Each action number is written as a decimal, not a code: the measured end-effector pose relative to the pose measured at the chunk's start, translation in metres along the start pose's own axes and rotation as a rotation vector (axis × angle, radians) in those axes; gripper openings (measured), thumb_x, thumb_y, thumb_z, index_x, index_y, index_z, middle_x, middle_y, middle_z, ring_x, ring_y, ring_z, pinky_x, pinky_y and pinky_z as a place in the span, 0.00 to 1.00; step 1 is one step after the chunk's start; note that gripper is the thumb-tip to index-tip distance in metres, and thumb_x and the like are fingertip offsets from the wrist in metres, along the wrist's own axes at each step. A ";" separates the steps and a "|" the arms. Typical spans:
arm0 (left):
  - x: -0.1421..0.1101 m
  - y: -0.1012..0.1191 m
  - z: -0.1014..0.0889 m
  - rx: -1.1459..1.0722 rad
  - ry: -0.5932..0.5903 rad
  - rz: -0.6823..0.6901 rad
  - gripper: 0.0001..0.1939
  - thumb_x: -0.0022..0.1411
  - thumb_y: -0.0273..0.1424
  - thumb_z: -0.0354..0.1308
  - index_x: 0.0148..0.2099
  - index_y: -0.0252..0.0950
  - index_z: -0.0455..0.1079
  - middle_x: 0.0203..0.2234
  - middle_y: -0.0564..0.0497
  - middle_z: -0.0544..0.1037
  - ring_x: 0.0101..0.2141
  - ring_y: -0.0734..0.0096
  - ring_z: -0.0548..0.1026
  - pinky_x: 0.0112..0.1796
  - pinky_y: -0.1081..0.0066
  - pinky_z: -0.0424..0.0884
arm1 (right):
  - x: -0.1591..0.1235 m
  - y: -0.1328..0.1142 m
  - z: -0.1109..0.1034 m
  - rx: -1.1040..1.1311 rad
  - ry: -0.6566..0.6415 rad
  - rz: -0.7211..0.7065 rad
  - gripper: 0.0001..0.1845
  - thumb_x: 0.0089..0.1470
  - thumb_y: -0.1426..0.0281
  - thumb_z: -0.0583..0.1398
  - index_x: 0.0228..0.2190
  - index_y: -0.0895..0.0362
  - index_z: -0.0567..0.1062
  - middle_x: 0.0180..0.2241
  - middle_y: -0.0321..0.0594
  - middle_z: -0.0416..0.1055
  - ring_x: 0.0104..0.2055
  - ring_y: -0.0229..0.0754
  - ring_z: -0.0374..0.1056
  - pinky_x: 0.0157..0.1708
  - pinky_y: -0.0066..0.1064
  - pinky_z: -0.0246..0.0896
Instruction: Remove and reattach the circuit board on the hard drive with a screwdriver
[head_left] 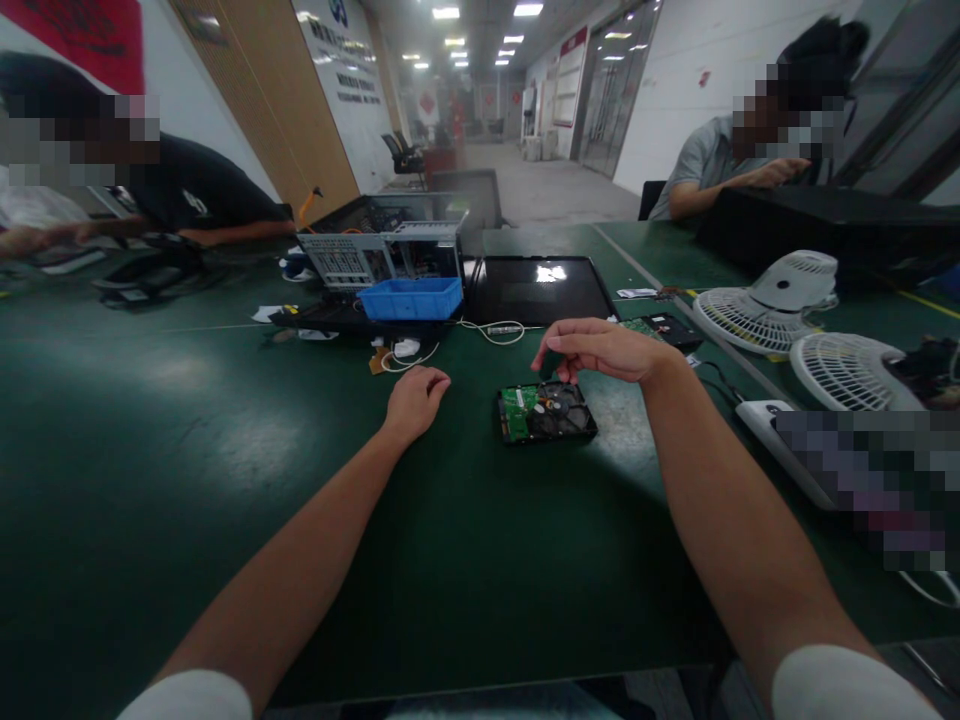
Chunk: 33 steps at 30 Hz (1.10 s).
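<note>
A hard drive [546,412] lies on the green table [187,450] with its green circuit board facing up. My right hand [600,350] hovers just above its far edge, fingers curled down and pinched together; what they hold, if anything, is too small to make out. My left hand [415,400] rests on the table a little to the left of the drive, fingers loosely curled under, holding nothing that shows.
Behind are a blue tray [411,298], an open computer case [382,250], a black side panel [536,290], white cables [495,330] and a second drive [664,328]. Two white fans [772,300] sit at right. Two other people work at the far left and far right.
</note>
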<state>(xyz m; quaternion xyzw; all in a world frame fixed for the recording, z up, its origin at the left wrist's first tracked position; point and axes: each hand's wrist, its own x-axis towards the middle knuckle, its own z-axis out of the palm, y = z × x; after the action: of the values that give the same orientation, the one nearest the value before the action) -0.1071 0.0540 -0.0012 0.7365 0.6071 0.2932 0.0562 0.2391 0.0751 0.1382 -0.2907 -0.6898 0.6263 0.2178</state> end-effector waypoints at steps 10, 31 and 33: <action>0.002 -0.002 -0.001 -0.060 0.032 -0.108 0.09 0.71 0.34 0.55 0.43 0.39 0.76 0.39 0.48 0.80 0.40 0.59 0.77 0.45 0.62 0.72 | 0.001 0.002 -0.002 -0.020 -0.005 -0.007 0.17 0.64 0.57 0.63 0.45 0.57 0.79 0.46 0.45 0.78 0.33 0.36 0.71 0.34 0.29 0.70; -0.018 0.071 -0.003 -0.027 0.067 0.122 0.09 0.74 0.31 0.50 0.45 0.37 0.71 0.43 0.44 0.76 0.48 0.56 0.73 0.52 0.56 0.71 | 0.001 -0.001 0.000 -0.015 0.056 -0.012 0.15 0.61 0.58 0.65 0.39 0.58 0.80 0.45 0.46 0.80 0.33 0.37 0.72 0.33 0.30 0.68; -0.029 0.097 0.002 -0.063 0.011 0.280 0.10 0.75 0.35 0.50 0.50 0.39 0.72 0.48 0.43 0.75 0.52 0.55 0.72 0.54 0.54 0.70 | 0.000 -0.001 0.002 0.012 0.060 -0.018 0.16 0.60 0.57 0.66 0.40 0.57 0.80 0.43 0.45 0.80 0.34 0.37 0.72 0.34 0.31 0.69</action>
<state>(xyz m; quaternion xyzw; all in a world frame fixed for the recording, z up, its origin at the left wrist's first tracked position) -0.0253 0.0023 0.0291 0.8103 0.4891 0.3210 0.0346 0.2374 0.0735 0.1392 -0.3016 -0.6819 0.6194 0.2457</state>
